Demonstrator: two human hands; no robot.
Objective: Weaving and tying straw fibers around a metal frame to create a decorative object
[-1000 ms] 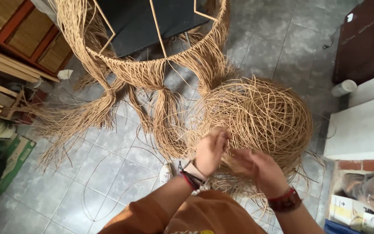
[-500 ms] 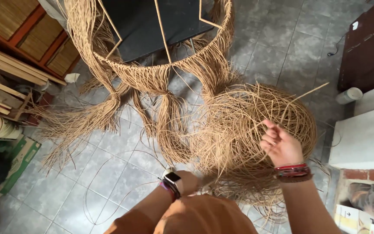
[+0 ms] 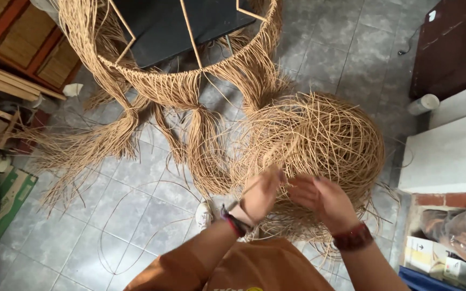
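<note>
A big tangled ball of tan rattan strands (image 3: 319,145) lies on the tiled floor in front of me. My left hand (image 3: 261,195) pinches thin strands at the ball's near edge, its fingers closed on them. My right hand (image 3: 322,199) is right beside it, fingers curled into the same strands. Behind the ball stands a round metal frame (image 3: 190,40) with rattan woven along its rim and long loose bundles (image 3: 206,145) hanging to the floor. A single long strand (image 3: 130,221) loops over the tiles at the left.
Wooden panels and slats (image 3: 12,64) are stacked at the left, with a green box (image 3: 6,205) below them. A dark cabinet (image 3: 449,48), a white roll (image 3: 423,104) and a white block (image 3: 449,156) stand at the right. Bags and a carton (image 3: 449,242) sit at lower right.
My right hand was raised out over the ball pulling a strand; it has come back down next to my left hand, which rose from near my lap to the ball's edge.
</note>
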